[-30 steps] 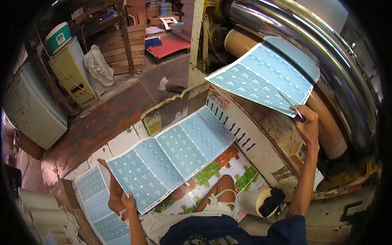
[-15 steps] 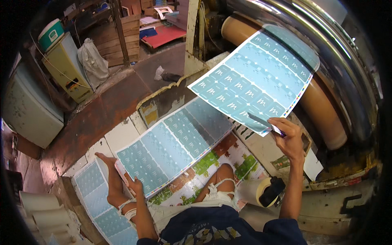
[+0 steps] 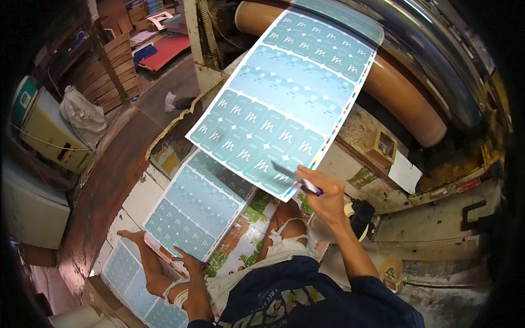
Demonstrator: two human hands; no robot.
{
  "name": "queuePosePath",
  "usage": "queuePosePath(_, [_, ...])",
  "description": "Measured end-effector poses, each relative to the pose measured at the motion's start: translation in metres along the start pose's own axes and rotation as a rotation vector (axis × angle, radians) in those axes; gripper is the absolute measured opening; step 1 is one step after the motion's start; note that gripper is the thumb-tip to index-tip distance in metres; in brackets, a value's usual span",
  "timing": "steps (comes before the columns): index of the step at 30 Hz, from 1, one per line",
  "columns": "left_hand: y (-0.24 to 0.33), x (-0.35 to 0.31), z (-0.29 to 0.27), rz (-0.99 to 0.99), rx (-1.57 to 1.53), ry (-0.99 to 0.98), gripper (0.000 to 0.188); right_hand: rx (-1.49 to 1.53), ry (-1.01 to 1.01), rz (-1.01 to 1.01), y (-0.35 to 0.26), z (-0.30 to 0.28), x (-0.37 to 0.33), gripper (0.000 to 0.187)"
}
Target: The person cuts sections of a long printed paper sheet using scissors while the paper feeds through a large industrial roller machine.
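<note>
A teal printed sheet (image 3: 295, 82) hangs down from the rollers of a large machine. My right hand (image 3: 326, 199) is closed on a purple-handled knife (image 3: 310, 187) by the sheet's lower right corner. Its grey blade lies across the printed face; whether my fingers also pinch the sheet is hidden. Below, a similar sheet (image 3: 188, 205) lies slanting in front of me, partly under the hanging one. My left hand (image 3: 188, 262) is at its near edge, fingers stretched out and apart, touching the corner. Another printed sheet (image 3: 123, 273) lies lower left, beside my leg.
A brown roller (image 3: 407, 104) and a shiny metal cylinder (image 3: 437, 71) stand at upper right. A film roll (image 3: 391, 270) is at my right. A small wooden box (image 3: 381, 146) sits on the machine ledge. At left stand a cabinet (image 3: 57, 139) and a whitish sack (image 3: 82, 115).
The hanging sheet has come further out of the rollers, toward me and left. My right hand with the knife has moved with its corner. The view has shifted to the right.
</note>
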State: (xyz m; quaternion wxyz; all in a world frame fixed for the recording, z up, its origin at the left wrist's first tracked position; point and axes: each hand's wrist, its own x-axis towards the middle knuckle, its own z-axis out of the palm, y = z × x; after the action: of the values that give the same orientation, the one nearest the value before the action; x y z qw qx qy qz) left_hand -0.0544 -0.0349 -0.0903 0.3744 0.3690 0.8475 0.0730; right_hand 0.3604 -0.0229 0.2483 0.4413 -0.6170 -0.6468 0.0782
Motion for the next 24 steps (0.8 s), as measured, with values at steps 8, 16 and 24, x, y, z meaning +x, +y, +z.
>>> queuePosePath(8, [0.106,-0.042,-0.009,0.543,-0.35,-0.202,0.108,0.065,-0.074,-0.044,-0.024,0.009,-0.005,0.043])
queuePosePath(16, [0.302,-0.169,-0.077,0.209,-1.578,-0.999,0.057,0.012,-0.29,-0.108,-0.033,0.003,-0.005,0.052])
queuePosePath(24, [0.289,-0.172,-0.066,0.395,-1.269,-0.693,0.05,0.126,-0.668,0.02,-0.008,-0.018,0.019,0.046])
